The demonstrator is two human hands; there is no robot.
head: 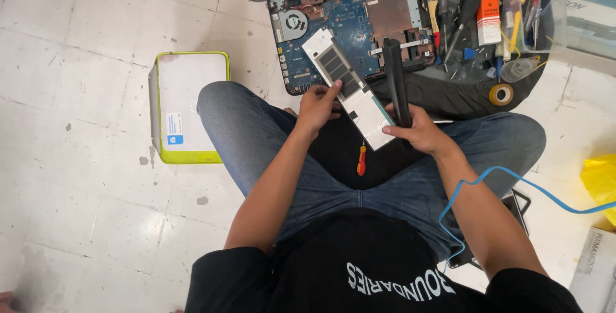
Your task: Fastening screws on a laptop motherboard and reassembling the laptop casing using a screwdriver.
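I sit cross-legged on the floor. My left hand (317,102) grips the edge of a long white plate with dark vent slots (346,88), tilted over my lap. My right hand (420,132) holds the plate's near end together with a long black bar-shaped battery (396,80) that stands upright. Beyond them lies an opened laptop base (350,30) with its blue circuit board and fan exposed.
A small red-and-yellow screwdriver (362,159) lies on the dark mat between my legs. A white laptop with a lime-green rim (190,105) lies left. Screwdrivers, an orange box, a tape roll (501,94) and a clear container (532,17) lie right. A blue cord (513,181) runs from my right wrist.
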